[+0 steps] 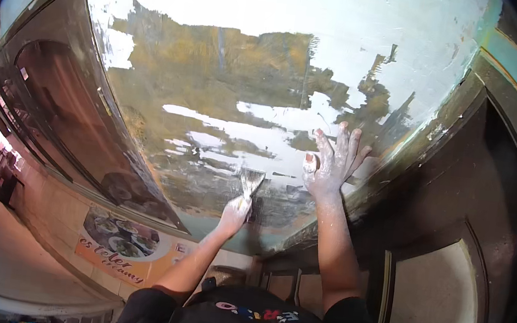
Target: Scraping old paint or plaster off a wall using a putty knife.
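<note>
Both arms reach straight up from the lower edge, bare from short dark sleeves. The left hand [233, 213] is closed in a fist, knuckles toward the camera, wrist roughly in line with the forearm, which slants up from the left shoulder. The right hand [330, 163] is higher, flat and open, its fingers [341, 142] spread and pointing upward, dusted white. The right forearm rises nearly vertical, elbow slightly bent.
</note>
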Motion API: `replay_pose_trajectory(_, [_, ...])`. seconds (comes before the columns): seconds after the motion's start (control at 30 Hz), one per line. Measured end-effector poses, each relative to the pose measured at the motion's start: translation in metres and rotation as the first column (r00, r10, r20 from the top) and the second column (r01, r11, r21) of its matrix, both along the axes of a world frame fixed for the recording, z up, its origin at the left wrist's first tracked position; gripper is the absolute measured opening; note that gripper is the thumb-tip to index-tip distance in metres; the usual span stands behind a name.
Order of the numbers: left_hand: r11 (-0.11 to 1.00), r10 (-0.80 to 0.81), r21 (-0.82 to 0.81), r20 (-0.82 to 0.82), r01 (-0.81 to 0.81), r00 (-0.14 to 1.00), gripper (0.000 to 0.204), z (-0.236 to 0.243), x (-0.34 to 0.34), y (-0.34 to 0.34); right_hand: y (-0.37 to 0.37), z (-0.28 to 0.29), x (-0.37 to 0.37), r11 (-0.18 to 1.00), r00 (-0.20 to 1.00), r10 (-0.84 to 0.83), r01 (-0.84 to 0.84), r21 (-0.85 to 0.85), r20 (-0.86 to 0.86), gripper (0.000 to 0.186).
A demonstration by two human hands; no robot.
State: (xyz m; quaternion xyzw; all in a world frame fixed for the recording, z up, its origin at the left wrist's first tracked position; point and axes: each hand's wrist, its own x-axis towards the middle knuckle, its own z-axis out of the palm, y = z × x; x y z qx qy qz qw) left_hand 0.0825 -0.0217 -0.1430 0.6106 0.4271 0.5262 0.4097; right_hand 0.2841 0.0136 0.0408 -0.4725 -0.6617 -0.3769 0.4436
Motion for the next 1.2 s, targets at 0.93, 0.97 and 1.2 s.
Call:
replay_pose_trajectory(0.93, [0.973, -0.11, -0.2, 0.03, 0.113, 0.994, 0.034, 0.01, -0.011, 0.002, -0.002, -0.005, -0.007, 1.0, 1.0, -0.007, 0.007, -0.023, -0.016, 0.035])
replay_pose_trajectory(0.97, [0.939, -0.134, -0.309, 0.081, 0.153, 0.988, 0.033, 0.009, -0.009, -0.002, -0.001, -0.007, -0.004, 1.0, 1.0, -0.005, 0.004, -0.02, -0.011, 0.034])
replay_pose_trajectory(1.2, [0.994, -0.103, -0.044, 0.035, 0.104, 0.994, 0.034, 0.057, -0.01, 0.016, -0.003, -0.01, 0.003, 0.999, 0.999, -0.049, 0.049, -0.014, 0.01, 0.036])
